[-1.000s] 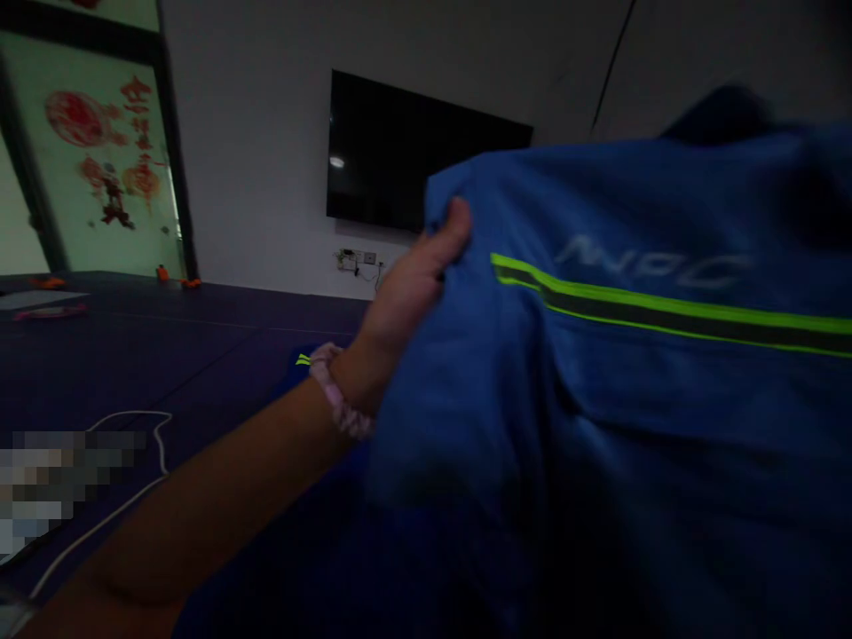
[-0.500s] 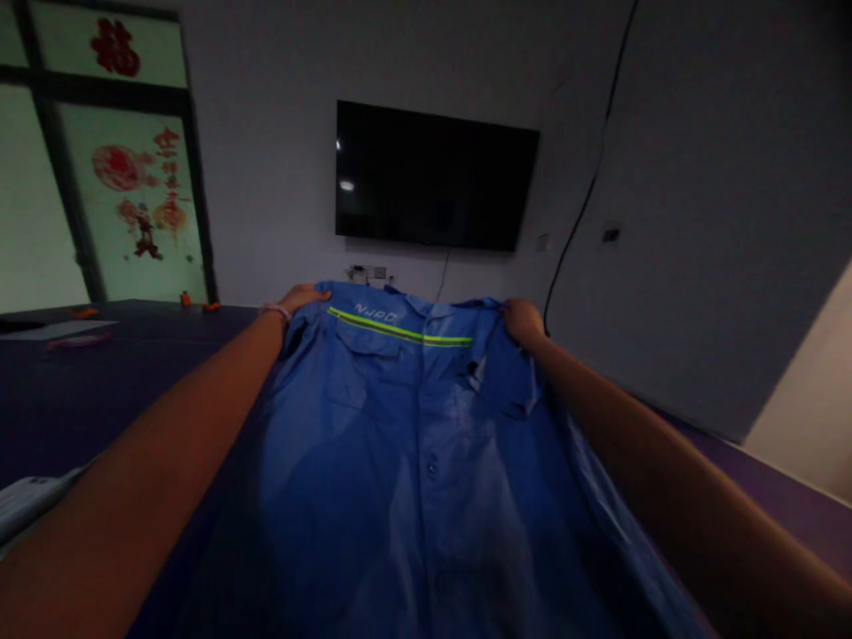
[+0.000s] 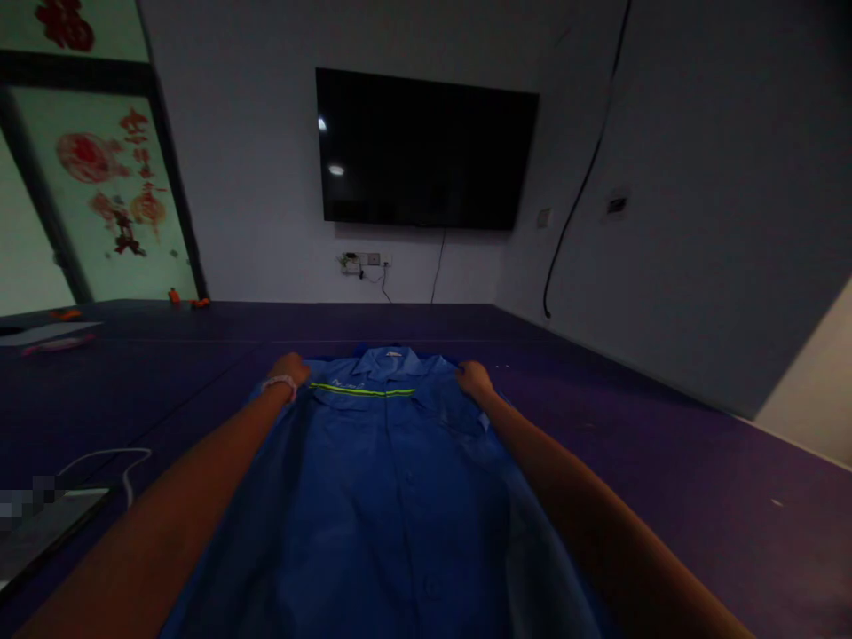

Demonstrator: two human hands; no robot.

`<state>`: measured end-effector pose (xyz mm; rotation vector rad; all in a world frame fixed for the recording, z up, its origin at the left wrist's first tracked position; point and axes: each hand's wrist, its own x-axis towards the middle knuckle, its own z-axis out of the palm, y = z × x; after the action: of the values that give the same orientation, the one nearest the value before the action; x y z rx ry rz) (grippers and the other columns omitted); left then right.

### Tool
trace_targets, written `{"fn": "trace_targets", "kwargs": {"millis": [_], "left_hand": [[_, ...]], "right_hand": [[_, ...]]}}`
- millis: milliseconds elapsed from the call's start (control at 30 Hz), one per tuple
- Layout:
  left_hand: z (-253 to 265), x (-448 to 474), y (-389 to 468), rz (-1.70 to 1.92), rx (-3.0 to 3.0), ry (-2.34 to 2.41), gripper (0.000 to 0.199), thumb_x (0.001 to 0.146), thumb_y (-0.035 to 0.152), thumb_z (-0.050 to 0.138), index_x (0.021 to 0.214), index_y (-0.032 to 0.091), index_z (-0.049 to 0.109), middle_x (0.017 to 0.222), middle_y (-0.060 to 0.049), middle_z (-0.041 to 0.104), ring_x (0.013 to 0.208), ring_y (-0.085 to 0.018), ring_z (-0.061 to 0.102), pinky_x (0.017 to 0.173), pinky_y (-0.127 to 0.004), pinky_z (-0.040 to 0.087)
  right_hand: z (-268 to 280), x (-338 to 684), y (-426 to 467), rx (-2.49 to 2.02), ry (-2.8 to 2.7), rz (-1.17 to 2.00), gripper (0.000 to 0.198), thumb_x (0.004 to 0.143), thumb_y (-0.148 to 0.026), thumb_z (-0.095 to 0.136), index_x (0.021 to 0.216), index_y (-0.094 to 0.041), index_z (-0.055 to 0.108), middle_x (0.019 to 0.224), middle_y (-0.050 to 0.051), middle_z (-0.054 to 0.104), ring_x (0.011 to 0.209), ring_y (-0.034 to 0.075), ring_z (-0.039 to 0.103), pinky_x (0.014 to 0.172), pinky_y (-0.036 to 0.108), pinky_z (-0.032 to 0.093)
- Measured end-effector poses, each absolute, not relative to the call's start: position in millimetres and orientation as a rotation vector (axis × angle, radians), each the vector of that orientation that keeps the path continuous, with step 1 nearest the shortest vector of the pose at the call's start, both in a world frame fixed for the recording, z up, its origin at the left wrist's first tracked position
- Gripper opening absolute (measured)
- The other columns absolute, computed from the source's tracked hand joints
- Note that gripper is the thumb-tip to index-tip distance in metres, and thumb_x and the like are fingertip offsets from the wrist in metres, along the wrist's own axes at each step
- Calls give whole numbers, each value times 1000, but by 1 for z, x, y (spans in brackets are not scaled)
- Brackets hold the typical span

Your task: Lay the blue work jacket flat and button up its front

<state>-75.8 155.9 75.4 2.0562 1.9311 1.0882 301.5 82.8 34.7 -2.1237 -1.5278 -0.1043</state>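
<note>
A blue work shirt [image 3: 359,479] with a collar, a buttoned front and a yellow-green stripe across the chest stretches away from me, low over the purple floor [image 3: 639,444]. My left hand [image 3: 291,366] is closed on its left shoulder, with a pale band around the wrist. Over at the right shoulder, my right hand [image 3: 475,380] grips the cloth, fingers curled. The collar stands at the far end between both hands. Some white lettering shows above the stripe, too blurred to read. The lower part of the shirt runs out of view toward me.
A flat device [image 3: 53,532] with a white cable [image 3: 110,453] lies on the floor at the left. Farther back are small orange objects [image 3: 174,295]. A television [image 3: 426,155] hangs on the far wall, and a black cable [image 3: 579,217] dangles on the right.
Both hands have lowered the shirt from a raised position toward the floor, still holding its shoulders. The collar now shows below the far wall's base, and the view has shifted slightly.
</note>
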Motion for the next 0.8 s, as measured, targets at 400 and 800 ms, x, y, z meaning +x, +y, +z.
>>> {"fn": "trace_targets", "kwargs": {"millis": [400, 800], "left_hand": [[12, 80, 118, 1145, 2014, 1528, 15, 69, 11, 54, 71, 12, 69, 73, -8, 69, 72, -17, 62, 66, -23, 43], [-21, 68, 122, 1227, 1830, 1466, 19, 67, 11, 55, 81, 13, 68, 85, -8, 68, 83, -18, 61, 73, -26, 43]], "right_hand": [[-5, 171, 119, -1761, -1459, 99, 26, 71, -6, 49, 77, -16, 72, 79, 6, 71, 78, 17, 65, 70, 19, 47], [-27, 187, 116, -1564, -1472, 372, 29, 72, -4, 48, 89, -16, 69, 85, 3, 71, 78, 13, 66, 69, 20, 51]]}}
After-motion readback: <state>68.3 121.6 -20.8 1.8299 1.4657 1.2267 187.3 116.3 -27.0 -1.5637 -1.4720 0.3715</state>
